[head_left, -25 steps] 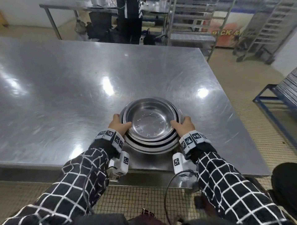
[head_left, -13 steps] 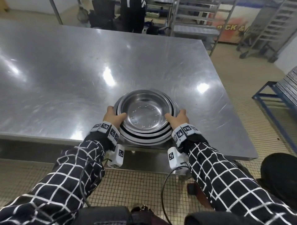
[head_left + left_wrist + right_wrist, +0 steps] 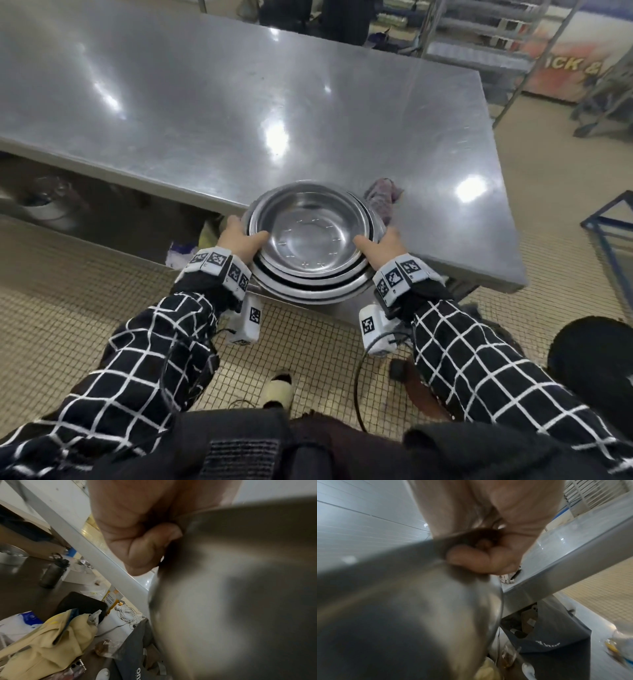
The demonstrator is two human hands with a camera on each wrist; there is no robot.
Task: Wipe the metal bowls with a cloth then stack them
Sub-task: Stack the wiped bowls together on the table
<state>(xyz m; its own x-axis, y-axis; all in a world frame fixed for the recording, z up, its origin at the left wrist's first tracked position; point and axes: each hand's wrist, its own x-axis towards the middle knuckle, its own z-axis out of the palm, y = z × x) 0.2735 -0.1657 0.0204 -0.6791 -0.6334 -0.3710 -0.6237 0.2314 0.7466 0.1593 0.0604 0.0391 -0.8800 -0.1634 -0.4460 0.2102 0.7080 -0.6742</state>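
Note:
A stack of nested metal bowls (image 3: 310,240) hangs in the air at the near edge of the steel table (image 3: 239,113), partly past it. My left hand (image 3: 239,240) grips the stack's left rim, thumb inside the top bowl, fingers curled under the outer wall (image 3: 231,588). My right hand (image 3: 378,245) grips the right rim the same way, with fingers (image 3: 481,562) curled under the bowl's side (image 3: 402,608). A pinkish cloth (image 3: 380,198) lies crumpled on the table just behind the stack's right side.
Below the table sits a cluttered shelf with a yellow cloth (image 3: 48,642), a dark bottle (image 3: 53,572), a white cable (image 3: 126,614) and a grey bag (image 3: 547,639). Metal racks (image 3: 479,41) and a standing person (image 3: 346,20) are beyond the far edge. A blue frame (image 3: 609,226) stands at right.
Both hands have lifted the bowl stack off the table and drawn it toward me, past the near edge. The cloth behind it has come into view.

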